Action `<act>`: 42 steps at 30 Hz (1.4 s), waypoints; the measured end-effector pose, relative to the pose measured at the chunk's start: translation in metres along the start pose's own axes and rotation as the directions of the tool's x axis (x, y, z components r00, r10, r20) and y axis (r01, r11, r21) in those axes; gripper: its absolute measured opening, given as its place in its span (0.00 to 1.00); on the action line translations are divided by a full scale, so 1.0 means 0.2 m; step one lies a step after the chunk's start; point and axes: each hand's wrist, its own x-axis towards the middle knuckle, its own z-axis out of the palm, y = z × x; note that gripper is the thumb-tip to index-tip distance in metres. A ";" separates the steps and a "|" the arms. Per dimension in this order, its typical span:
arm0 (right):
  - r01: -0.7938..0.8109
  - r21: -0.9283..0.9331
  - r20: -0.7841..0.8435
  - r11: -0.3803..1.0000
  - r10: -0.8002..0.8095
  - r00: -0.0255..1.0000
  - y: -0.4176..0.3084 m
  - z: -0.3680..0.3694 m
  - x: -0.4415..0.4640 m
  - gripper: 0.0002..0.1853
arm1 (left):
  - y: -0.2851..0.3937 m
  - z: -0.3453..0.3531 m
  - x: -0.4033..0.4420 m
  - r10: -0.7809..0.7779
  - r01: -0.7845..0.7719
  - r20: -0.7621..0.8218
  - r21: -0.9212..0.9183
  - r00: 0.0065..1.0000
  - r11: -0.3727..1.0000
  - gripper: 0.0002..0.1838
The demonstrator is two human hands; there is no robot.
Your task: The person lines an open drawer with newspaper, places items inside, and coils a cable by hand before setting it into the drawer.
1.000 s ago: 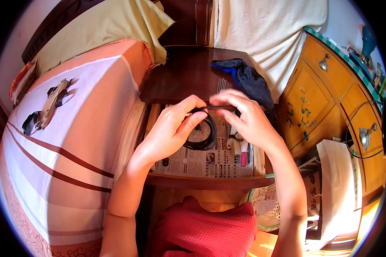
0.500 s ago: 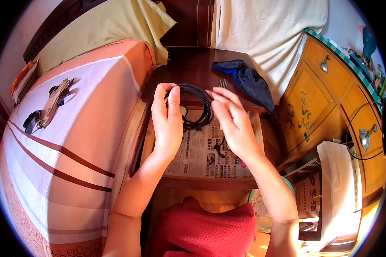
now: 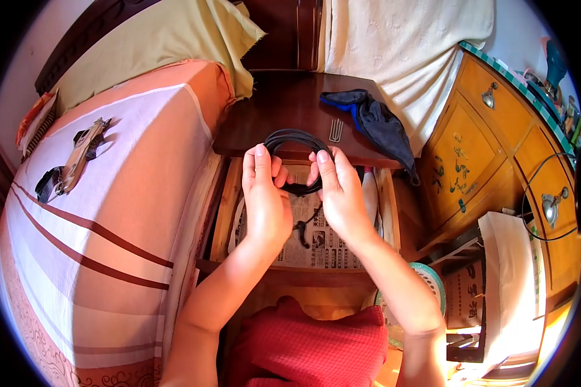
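Observation:
A coil of black cable point(image 3: 297, 135) is held up over an open drawer, gripped from both sides. My left hand point(image 3: 265, 193) is closed on the coil's left side, thumb on top. On the opposite side, my right hand point(image 3: 343, 197) pinches the loops between thumb and fingers. A loose cable end with a dark connector point(image 3: 303, 235) hangs below the coil, in front of the newspaper lining point(image 3: 332, 251). The wooden drawer point(image 3: 224, 209) also holds a pale object point(image 3: 370, 190) at its right side, partly hidden by my right hand.
Behind the drawer, a dark wooden nightstand top point(image 3: 284, 97) bears a bent metal wire piece point(image 3: 336, 130) and a black-and-blue cloth item point(image 3: 377, 122). A bed point(image 3: 142, 148) with a strapped object point(image 3: 77, 158) stands left. A yellow cabinet point(image 3: 465, 148) stands right.
My right hand has moved left and down and now pinches the coil's right side. My left hand and the coil have shifted slightly. The dangling connector has swung left.

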 end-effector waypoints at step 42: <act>-0.065 0.172 0.276 0.983 0.015 0.961 -0.12 -0.35 -0.02 0.12 | 0.19 -0.05 0.06 0.050 -0.064 0.049 0.348 0.998 0.935 0.18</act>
